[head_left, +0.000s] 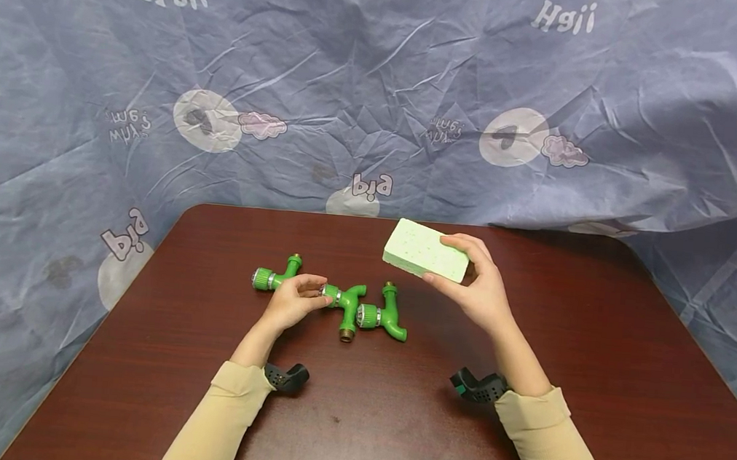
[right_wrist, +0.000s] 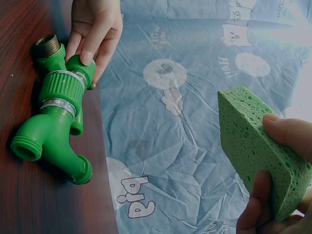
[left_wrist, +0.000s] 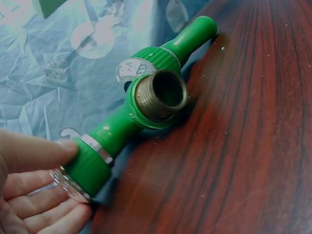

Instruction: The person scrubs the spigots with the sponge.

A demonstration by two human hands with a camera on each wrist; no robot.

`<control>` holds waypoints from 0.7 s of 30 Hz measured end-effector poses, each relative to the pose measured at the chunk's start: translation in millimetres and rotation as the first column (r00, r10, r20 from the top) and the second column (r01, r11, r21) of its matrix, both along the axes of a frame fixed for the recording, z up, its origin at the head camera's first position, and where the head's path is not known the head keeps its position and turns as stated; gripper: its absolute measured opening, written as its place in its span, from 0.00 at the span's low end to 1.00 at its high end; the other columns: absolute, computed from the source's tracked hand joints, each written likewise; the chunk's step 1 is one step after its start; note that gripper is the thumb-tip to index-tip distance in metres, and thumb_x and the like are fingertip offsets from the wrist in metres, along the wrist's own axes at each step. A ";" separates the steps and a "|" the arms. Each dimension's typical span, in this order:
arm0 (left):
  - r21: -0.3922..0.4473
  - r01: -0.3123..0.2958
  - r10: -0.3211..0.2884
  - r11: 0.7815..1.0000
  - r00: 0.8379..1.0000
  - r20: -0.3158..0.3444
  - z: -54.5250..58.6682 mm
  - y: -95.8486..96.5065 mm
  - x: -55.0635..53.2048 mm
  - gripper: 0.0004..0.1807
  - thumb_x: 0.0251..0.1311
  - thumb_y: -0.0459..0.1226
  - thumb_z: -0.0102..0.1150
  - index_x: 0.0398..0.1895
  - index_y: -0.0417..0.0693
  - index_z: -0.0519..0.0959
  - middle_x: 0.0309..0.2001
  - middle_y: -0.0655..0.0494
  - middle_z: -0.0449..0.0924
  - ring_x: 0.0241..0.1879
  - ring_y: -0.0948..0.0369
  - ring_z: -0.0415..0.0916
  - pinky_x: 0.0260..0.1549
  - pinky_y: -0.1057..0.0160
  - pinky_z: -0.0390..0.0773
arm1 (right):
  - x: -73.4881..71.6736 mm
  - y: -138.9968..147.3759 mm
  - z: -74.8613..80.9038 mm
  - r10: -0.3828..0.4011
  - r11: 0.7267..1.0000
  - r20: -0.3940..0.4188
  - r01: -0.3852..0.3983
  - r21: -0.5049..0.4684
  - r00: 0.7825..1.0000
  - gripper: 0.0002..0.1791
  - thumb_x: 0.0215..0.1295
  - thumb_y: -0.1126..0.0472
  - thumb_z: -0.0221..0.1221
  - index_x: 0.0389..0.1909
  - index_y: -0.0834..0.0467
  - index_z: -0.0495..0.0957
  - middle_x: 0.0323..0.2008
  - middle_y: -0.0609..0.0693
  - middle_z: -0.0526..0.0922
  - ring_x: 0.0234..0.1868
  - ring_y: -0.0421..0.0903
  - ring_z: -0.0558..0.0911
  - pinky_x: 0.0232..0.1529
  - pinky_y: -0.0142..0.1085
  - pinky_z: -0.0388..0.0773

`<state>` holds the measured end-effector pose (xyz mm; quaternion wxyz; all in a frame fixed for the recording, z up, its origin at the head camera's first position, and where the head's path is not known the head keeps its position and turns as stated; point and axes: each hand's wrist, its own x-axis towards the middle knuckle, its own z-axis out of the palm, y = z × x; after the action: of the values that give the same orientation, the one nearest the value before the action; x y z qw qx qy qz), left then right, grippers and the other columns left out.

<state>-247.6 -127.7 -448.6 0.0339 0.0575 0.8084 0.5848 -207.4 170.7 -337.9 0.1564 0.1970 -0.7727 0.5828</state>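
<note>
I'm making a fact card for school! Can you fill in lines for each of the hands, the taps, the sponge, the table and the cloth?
Left hand: pinches the middle tap by its ribbed end
Right hand: grips the sponge
Taps: three, green; the left tap and right tap aren't held
Sponge: pale green block, above the table
Table: dark reddish-brown
Cloth: bluish, wrinkled, printed
</note>
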 end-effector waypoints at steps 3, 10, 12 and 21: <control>-0.051 0.031 -0.032 0.998 0.999 -0.026 2.8 -1.3 0.1 0.25 0.52 0.33 0.67 0.54 0.33 0.75 0.52 0.40 0.77 0.51 0.49 0.76 0.48 0.56 0.77 | -0.3 0.3 -0.7 0.001 1.000 -0.002 -0.001 -0.005 1.000 0.31 0.46 0.77 0.67 0.55 0.70 0.71 0.56 0.60 0.67 0.43 0.41 0.72 0.35 0.22 0.72; -0.074 0.004 -0.006 0.997 1.000 -0.020 13.0 -10.6 0.5 0.26 0.51 0.36 0.68 0.54 0.35 0.76 0.52 0.42 0.78 0.50 0.51 0.77 0.46 0.57 0.78 | -1.1 0.6 -2.3 0.009 1.000 -0.003 -0.010 -0.014 1.000 0.31 0.46 0.77 0.67 0.55 0.70 0.71 0.56 0.61 0.66 0.43 0.41 0.72 0.35 0.22 0.73; -0.055 -0.024 0.022 0.998 0.999 -0.024 18.2 -15.4 1.1 0.26 0.52 0.36 0.68 0.54 0.35 0.75 0.53 0.42 0.77 0.50 0.51 0.77 0.45 0.58 0.78 | -1.1 0.5 -2.3 0.011 1.000 -0.002 -0.011 -0.016 1.000 0.31 0.46 0.78 0.67 0.55 0.70 0.71 0.56 0.61 0.66 0.43 0.41 0.72 0.35 0.22 0.73; 0.044 -0.126 0.130 0.991 0.985 -0.116 39.9 -43.6 5.1 0.24 0.52 0.34 0.68 0.53 0.37 0.76 0.50 0.40 0.78 0.48 0.50 0.78 0.37 0.73 0.76 | -0.9 0.3 -2.1 0.010 1.000 -0.006 -0.011 -0.017 1.000 0.31 0.46 0.78 0.67 0.54 0.71 0.71 0.56 0.62 0.66 0.43 0.41 0.72 0.35 0.22 0.72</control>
<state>-242.5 -171.3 -408.7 -0.0530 0.0408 0.8003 0.5959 -208.3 171.0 -340.0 0.1573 0.2014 -0.7663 0.5895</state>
